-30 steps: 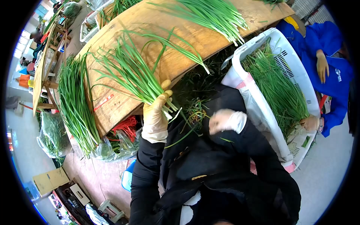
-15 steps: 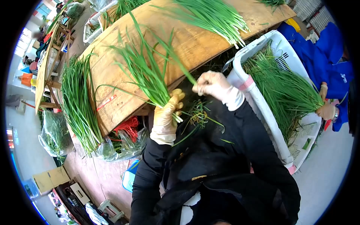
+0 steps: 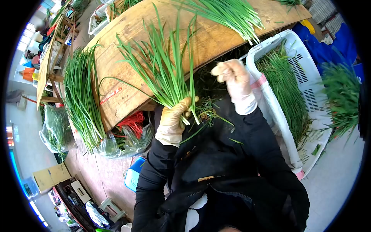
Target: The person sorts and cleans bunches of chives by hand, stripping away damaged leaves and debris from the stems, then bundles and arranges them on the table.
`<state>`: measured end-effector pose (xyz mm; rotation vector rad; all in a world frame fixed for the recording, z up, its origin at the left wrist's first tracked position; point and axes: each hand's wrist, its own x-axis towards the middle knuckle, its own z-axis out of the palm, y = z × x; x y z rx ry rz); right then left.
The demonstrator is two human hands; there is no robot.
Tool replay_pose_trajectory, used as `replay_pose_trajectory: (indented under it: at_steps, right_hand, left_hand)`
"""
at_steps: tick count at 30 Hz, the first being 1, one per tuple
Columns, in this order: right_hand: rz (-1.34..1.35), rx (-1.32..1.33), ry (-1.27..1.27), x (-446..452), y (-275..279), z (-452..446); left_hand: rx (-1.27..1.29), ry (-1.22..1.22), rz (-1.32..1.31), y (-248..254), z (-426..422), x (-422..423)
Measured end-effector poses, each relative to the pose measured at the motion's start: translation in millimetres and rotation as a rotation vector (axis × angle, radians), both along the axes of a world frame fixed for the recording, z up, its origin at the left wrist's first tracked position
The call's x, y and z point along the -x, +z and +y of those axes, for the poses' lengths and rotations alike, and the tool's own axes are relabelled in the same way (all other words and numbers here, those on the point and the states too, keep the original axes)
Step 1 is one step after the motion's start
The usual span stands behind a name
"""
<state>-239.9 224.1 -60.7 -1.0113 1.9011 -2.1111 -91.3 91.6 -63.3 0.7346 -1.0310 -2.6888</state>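
My left hand (image 3: 174, 118), in a pale yellowish glove, grips a bunch of garlic chives (image 3: 166, 73) near the white stem ends. The leaves fan upward over the wooden table, and one stalk stands a little apart on the right side of the bunch. My right hand (image 3: 233, 76), also gloved, is raised between the bunch and the white basket. Its fingers are curled closed and nothing shows in them. Below the hands, dry trimmings and loose leaves (image 3: 210, 112) lie on my dark apron (image 3: 208, 154).
A wooden table (image 3: 112, 58) carries chive piles at its left end (image 3: 83, 96) and far side (image 3: 228, 17). At right stands a white plastic basket (image 3: 270, 108) of chives. Beyond it are blurred chives (image 3: 342, 96) and blue clothing (image 3: 328, 46). Red string (image 3: 133, 123) hangs below the table.
The stalk my right hand held now stands with the bunch in my left hand. My right hand has moved right, away from it. The chives another person's hands held have swung out of the basket.
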Motion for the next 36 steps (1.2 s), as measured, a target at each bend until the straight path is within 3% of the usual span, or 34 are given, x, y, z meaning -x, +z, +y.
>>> replay_pose_trajectory:
  at_steps: [1,2,3,5,7,8,9,11,13,14,15,18,20,22,24,25,27,31,34,36]
  right_hand:
    - [0.088,-0.129,-0.128,5,-3,9]
    - [0.164,-0.402,-0.097,10,-12,21]
    - [0.363,-0.405,-0.088,5,-17,20]
    - [0.325,-0.592,0.213,-15,-12,24]
    - [0.031,-0.439,0.451,-36,-5,16]
    - [-0.242,-0.382,0.519,-44,-16,11]
    - [-0.366,-0.349,0.429,-53,-12,4]
    - [-0.103,-0.375,0.334,-54,-12,-4]
    - [-0.052,-0.328,0.370,-57,-13,-3]
    - [0.281,-0.381,0.222,-59,-7,-3]
    - [0.393,-0.365,0.161,-62,-8,-3]
    - [0.427,-0.120,-0.052,-68,-22,4]
    - [-0.023,0.051,0.021,-73,-39,7]
    - [-0.140,-0.090,0.064,-74,-47,13]
    - [0.022,-0.264,0.071,-73,-41,11]
    - [0.127,-0.303,0.038,-72,-40,8]
    - [0.038,-0.230,0.088,-72,-39,3]
    - [0.125,-0.147,-0.007,-74,-34,4]
    - [-0.167,0.206,-0.141,-80,-42,6]
    - [-0.412,0.116,-0.117,-78,-43,22]
  left_hand:
    - [-0.001,0.001,0.001,-1,0,0]
    - [0.004,0.006,0.011,-2,-1,0]
    - [0.008,0.012,0.021,-3,-1,1]
    - [0.016,0.014,0.023,-5,1,3]
    - [0.027,0.019,0.028,-8,4,6]
    - [0.010,0.011,0.055,-11,6,6]
    - [-0.004,0.004,0.083,-10,7,6]
    - [-0.079,-0.020,0.119,-3,11,6]
    - [-0.027,-0.038,0.117,-18,9,2]
    - [-0.051,-0.022,0.178,-18,12,2]
    - [-0.064,-0.015,0.186,-16,15,1]
    - [-0.193,0.102,0.104,-8,22,6]
    - [-0.180,0.108,0.087,-5,23,7]
    - [-0.169,0.109,0.082,-8,23,5]
    - [-0.038,0.040,0.093,-17,24,4]
    - [-0.106,0.047,0.106,-21,26,4]
    - [-0.092,0.066,0.108,-18,26,2]
    - [-0.059,0.102,0.096,-3,30,2]
    - [-0.111,0.136,0.056,-6,25,7]
    - [-0.069,0.077,0.075,-10,23,5]
